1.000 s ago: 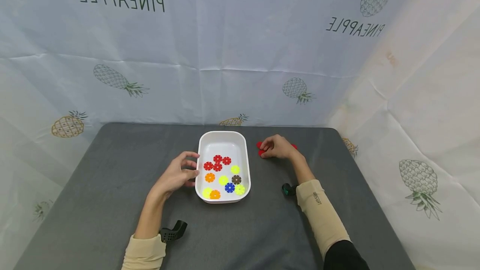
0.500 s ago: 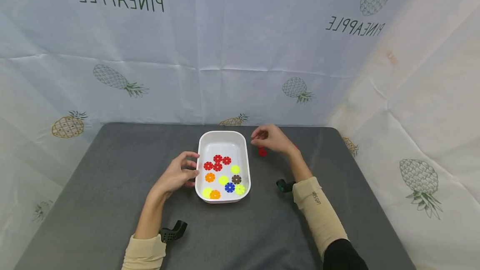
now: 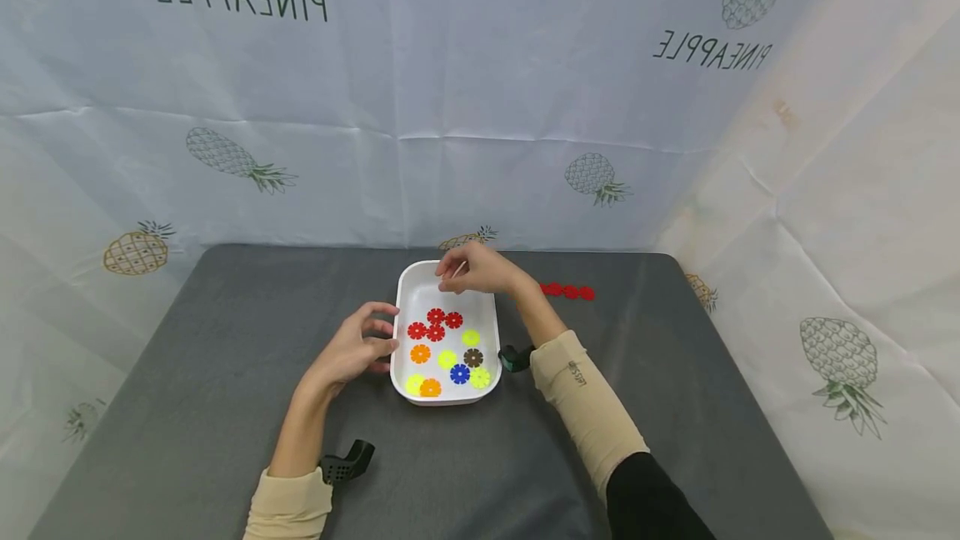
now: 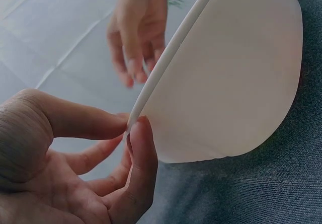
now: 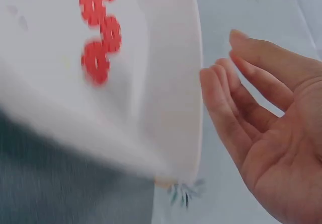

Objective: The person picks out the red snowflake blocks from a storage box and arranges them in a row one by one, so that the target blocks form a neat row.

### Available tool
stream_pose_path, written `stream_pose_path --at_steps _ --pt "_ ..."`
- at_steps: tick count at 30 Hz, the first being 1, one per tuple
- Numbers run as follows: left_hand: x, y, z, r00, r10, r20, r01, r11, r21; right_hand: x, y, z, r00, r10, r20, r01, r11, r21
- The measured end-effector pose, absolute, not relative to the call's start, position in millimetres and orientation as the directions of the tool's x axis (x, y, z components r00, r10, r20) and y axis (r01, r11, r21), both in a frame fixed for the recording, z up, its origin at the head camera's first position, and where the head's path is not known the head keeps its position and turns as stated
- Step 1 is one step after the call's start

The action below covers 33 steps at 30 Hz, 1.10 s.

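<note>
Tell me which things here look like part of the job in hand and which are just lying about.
Seemingly part of the job:
White tray
Left hand, pinching its rim
Right hand, by the tray's far end
Red discs inside it
Red row right of it

Probably just there:
Other-coloured discs in the tray, untouched
Pineapple-print curtain behind

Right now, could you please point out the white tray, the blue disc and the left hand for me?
White tray (image 3: 422,298), head view: bare inside surface, towards the far end.
Blue disc (image 3: 460,374), head view: middle of its face.
Left hand (image 3: 352,349), head view: middle of the hand.
</note>
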<state>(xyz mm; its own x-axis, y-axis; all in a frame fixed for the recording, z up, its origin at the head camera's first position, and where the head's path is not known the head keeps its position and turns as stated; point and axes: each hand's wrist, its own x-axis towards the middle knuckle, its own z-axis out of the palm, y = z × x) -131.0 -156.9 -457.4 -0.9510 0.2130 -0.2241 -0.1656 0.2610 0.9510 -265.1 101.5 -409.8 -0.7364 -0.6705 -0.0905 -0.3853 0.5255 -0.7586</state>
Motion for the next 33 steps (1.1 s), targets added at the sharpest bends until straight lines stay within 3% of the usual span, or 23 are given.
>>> stream_pose_path --at_steps 6,14,33 --pt "-132.2 -158.0 -457.6 -0.950 0.215 -0.224 -0.166 0.259 0.951 -270.1 65.1 -421.9 -0.655 -0.709 -0.262 -0.363 0.599 -0.714" --pt "-132.2 -156.4 -457.8 -0.949 0.218 -0.227 -0.171 0.250 0.953 -267.6 44.5 -442.4 -0.620 -0.675 -0.400 -0.298 0.674 -0.676" --pt "-130.3 -157.1 -456.6 -0.949 0.217 -0.228 -0.172 0.249 0.953 -268.4 50.4 -471.7 -0.618 -0.692 -0.372 -0.273 0.633 -0.724"
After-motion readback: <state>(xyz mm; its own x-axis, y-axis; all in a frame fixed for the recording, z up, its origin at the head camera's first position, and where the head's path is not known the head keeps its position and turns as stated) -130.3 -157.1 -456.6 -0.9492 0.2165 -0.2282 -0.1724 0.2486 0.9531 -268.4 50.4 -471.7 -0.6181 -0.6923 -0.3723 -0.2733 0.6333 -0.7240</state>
